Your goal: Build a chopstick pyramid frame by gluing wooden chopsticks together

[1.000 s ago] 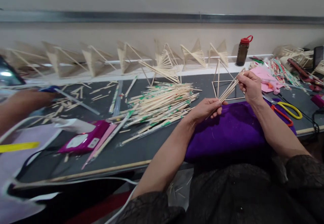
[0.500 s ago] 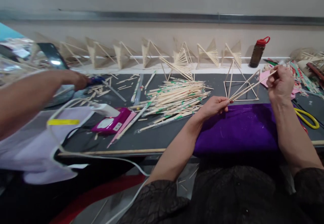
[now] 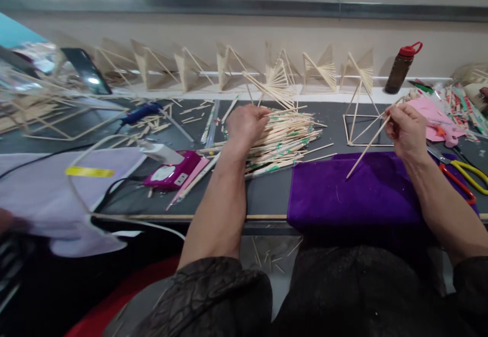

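Note:
My right hand (image 3: 407, 126) is closed in a pinch around a thin bamboo chopstick (image 3: 366, 155), whose lower end slants down over a folded purple cloth (image 3: 351, 194). Behind it on the dark table stands a pyramid-like stick frame (image 3: 353, 118). My left hand (image 3: 246, 123) lies at the left side of a heap of chopsticks (image 3: 290, 141), some still in clear wrappers with green print. Its fingers are curled, and one chopstick (image 3: 292, 110) sticks out to the right from the fingertips. The palm side of this hand is hidden.
Several twisted stick models (image 3: 318, 72) line the wall. A red-capped bottle (image 3: 399, 70) stands at the back right, with yellow-and-red-handled pliers (image 3: 467, 172) nearer. At left are a blue glue gun (image 3: 141, 113), a magenta power adapter (image 3: 171, 170), cables and a phone (image 3: 86, 70).
My left hand has left the sticks by my right hand and moved left onto the heap. The chopstick in my right hand now tilts downward. Another person's arm has withdrawn from the glue gun.

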{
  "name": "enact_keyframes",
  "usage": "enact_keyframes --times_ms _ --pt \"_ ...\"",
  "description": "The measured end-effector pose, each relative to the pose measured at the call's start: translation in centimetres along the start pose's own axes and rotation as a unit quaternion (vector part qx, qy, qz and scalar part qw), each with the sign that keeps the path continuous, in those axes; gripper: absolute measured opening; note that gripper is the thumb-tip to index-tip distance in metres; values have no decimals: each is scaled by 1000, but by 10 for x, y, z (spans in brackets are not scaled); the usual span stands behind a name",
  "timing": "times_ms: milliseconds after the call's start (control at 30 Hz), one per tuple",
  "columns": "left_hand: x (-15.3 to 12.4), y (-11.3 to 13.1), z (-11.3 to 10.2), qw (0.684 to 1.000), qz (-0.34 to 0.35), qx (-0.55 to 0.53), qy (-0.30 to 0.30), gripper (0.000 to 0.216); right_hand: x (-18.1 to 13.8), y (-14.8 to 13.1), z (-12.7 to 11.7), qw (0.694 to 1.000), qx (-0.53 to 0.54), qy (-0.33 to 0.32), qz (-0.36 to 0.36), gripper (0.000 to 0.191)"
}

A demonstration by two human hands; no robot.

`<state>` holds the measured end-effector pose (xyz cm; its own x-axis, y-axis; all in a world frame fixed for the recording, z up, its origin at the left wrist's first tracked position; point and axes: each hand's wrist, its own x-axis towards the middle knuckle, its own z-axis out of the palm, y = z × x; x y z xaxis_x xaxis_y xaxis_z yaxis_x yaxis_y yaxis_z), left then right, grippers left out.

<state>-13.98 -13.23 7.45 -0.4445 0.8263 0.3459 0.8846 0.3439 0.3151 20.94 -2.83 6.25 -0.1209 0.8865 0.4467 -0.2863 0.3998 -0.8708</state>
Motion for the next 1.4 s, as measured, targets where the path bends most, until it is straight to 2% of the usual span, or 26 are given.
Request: enact_keyframes --times_ms 100,167,267,333,433,533,600,667,767,833,900,1000,1067,1133,1200,1267,1333,1400 --pt "-7 9 4 1000 -7 10 6 34 -4 4 4 999 -25 -28 19 29" --pt "-19 20 8 1000 25 -14 -3 28 -6 5 6 998 -36 -42 33 28" --pt "-39 45 20 992 96 -45 -61 16 -7 5 8 996 -40 -56 49 27" --pt "-51 63 33 983 140 -12 -116 16 -7 3 9 996 -36 -60 54 26" --pt "-60 84 53 975 145 52 -163 24 -7 2 9 996 -39 -62 56 26" --pt "-61 91 62 970 150 85 -174 28 -7 2 9 994 -54 -66 61 28" --pt "-58 90 59 972 154 80 -160 26 -7 3 9 994 -56 -69 66 29" --pt "-51 87 49 980 151 43 -121 20 -7 4 9 994 -54 -72 70 31" --pt "-36 85 27 988 115 -103 4 10 -7 5 10 993 -48 -70 78 32" --pt "-26 85 16 957 66 -267 89 9 -8 5 10 993 -44 -67 84 32" --pt "-19 86 10 891 16 -438 121 14 -8 5 10 993 -38 -66 89 32" --pt "-16 88 17 790 -48 -605 87 25 -9 4 10 993 -34 -69 95 32" --pt "-19 88 27 752 -89 -651 54 30 -9 4 10 992 -32 -72 97 33" --pt "-22 90 38 735 -123 -667 29 34 -9 4 10 992 -30 -74 97 33" --pt "-25 92 45 736 -139 -663 9 34 -9 3 11 992 -30 -76 97 32" --pt "-27 93 48 753 -131 -645 -4 33 -10 3 11 992 -37 -76 98 32" --pt "-29 90 46 787 -96 -610 -3 28 -10 2 11 991 -48 -78 99 33" --pt "-31 81 38 844 -42 -535 20 20 -9 2 10 990 -58 -81 100 34"
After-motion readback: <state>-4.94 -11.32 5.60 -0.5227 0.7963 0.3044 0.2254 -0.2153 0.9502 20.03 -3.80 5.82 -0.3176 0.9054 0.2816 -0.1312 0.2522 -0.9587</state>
